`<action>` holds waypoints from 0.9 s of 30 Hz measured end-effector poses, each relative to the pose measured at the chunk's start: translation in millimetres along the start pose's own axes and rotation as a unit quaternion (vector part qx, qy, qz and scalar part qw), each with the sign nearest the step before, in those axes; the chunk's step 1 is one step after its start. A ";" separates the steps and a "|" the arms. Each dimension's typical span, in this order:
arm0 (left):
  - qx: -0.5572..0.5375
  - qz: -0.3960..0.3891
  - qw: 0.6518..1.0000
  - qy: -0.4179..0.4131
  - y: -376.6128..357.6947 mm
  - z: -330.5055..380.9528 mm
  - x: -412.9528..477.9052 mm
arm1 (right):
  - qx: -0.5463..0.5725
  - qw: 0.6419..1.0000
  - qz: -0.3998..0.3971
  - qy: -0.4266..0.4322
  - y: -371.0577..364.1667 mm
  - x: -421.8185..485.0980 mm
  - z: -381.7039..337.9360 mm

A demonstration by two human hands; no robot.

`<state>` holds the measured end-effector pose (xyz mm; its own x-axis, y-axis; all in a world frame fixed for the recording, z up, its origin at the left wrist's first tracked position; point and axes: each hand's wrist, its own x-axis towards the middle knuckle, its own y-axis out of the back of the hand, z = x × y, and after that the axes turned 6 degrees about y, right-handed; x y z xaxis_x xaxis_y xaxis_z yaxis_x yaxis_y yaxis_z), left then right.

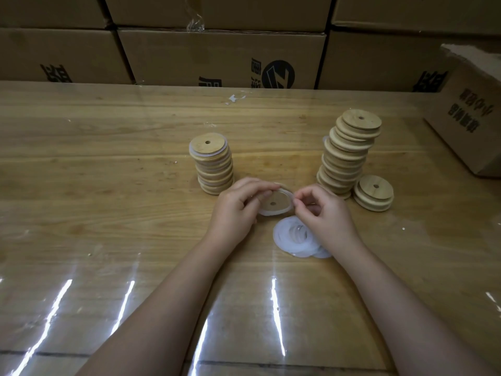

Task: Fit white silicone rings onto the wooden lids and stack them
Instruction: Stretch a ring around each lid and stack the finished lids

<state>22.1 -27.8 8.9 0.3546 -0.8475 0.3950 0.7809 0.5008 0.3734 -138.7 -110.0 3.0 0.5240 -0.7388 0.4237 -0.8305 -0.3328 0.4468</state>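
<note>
A round wooden lid (275,203) with a centre hole is held above the table between both hands. My left hand (234,210) grips its left edge. My right hand (325,210) pinches the white silicone ring (290,195) at the lid's right rim. A loose pile of white rings (294,237) lies on the table just below my right hand. To the left stands a stack of ringed lids (214,164). On the right rises a taller, leaning stack of bare lids (348,153), with a short stack of two lids (374,192) beside it.
The wooden table (108,185) is covered by shiny clear film. Cardboard boxes (217,58) line the far edge, and another box (471,115) sits at the far right on the table. A scrap of white tape (234,99) lies near the back.
</note>
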 end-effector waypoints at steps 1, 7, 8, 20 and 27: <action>-0.001 0.000 1.000 -0.001 0.1 0.2 0.4 | -0.004 1.000 0.001 -0.002 -0.3 0.0 -0.5; -0.010 0.003 1.000 -0.015 -0.6 -0.6 1.5 | -0.102 0.993 -0.012 0.049 1.9 -1.2 -7.0; -0.009 0.004 1.000 -0.017 -0.9 -0.6 1.4 | -0.129 0.989 -0.015 0.065 2.3 -1.7 -7.9; 0.011 -0.004 1.000 -0.017 1.8 1.5 -1.9 | -0.067 0.996 -0.054 0.036 2.5 -3.6 -1.7; 0.153 0.032 0.986 -0.060 -2.0 3.8 -6.9 | -0.081 0.991 -0.010 0.104 1.6 -4.4 -3.3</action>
<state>16.2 -22.3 8.6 0.3194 -0.7951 0.5155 0.5603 0.5972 0.5739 -141.8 -105.3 4.5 0.5815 -0.5906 0.5595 -0.7871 -0.2344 0.5706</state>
